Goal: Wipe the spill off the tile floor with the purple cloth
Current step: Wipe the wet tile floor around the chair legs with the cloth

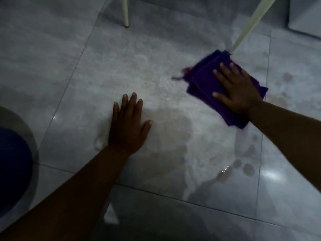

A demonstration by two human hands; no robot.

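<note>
A folded purple cloth [205, 79] lies flat on the grey tile floor [52, 58] at the right. My right hand [238, 91] presses palm-down on it with fingers spread, covering its right half. My left hand [127, 125] rests flat on the bare tile at the centre, fingers apart, holding nothing. A wet pinkish spill [173, 136] spreads over the tile between the hands, with separate droplets [248, 168] lower right and more stains [287, 77] to the right of the cloth.
Two cream chair legs stand at the back: one [125, 13] upper centre, one [246, 30] slanting down to touch the cloth's far corner. A dark blue rounded object [12, 167] sits at the left edge. A white unit [305, 16] fills the top right corner.
</note>
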